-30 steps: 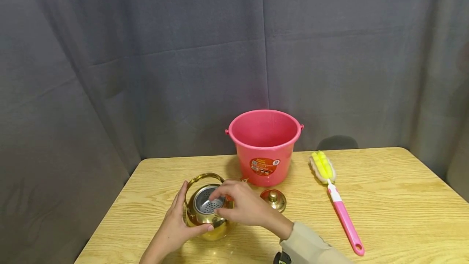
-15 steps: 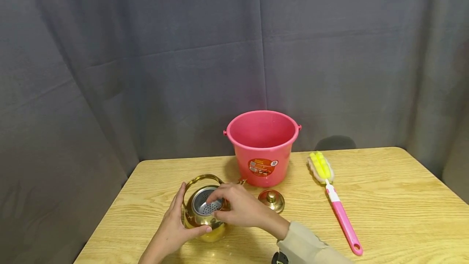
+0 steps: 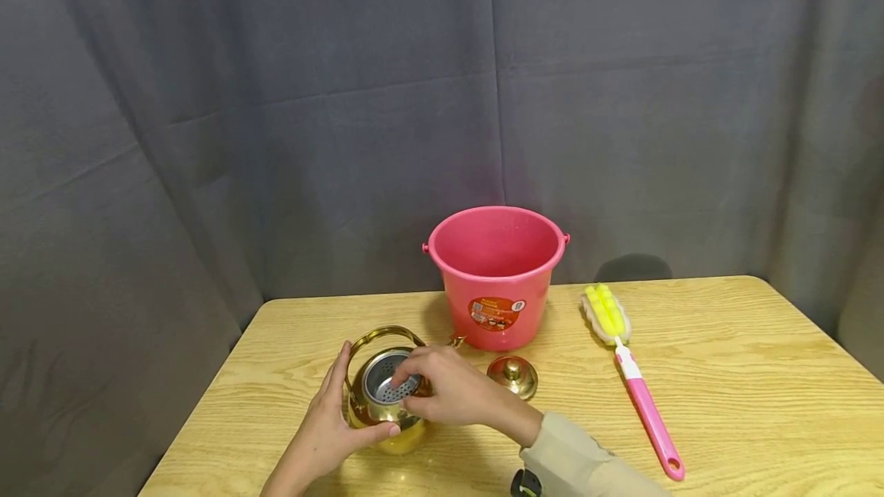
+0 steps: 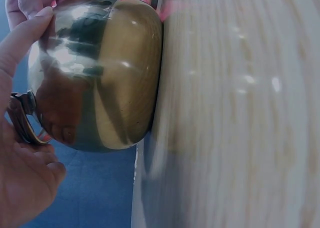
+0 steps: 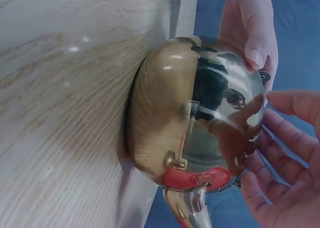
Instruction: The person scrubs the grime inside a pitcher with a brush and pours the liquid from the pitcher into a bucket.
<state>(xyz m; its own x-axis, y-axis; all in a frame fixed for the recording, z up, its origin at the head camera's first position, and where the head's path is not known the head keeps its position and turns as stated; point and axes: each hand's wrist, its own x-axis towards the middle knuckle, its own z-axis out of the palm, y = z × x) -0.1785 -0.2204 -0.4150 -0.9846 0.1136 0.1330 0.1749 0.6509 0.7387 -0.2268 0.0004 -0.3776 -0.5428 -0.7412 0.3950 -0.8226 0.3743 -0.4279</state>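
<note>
A round, shiny gold teapot (image 3: 397,436) with a raised hoop handle (image 3: 376,334) stands near the table's front left. Its open mouth holds a perforated metal strainer (image 3: 387,382). My left hand (image 3: 330,424) holds the pot from the left, thumb across the body and fingers up along the handle; the left wrist view shows the thumb on the polished side (image 4: 100,78). From the right, my right hand (image 3: 445,390) pinches at the strainer's rim, index finger reaching inside and thumb at the edge. The gold lid (image 3: 512,376) lies to the right, knob up.
A pink bucket (image 3: 497,313) stands behind the pot, near its spout (image 3: 457,340). On the right lies a brush (image 3: 642,397) with a yellow sponge head and pink handle. Grey curtain (image 3: 387,121) hangs around the wooden table (image 3: 746,374).
The right index finger and thumb have shifted slightly left and closer at the strainer's rim. The left hand keeps its hold, and the pot, lid, bucket and brush stay in place.
</note>
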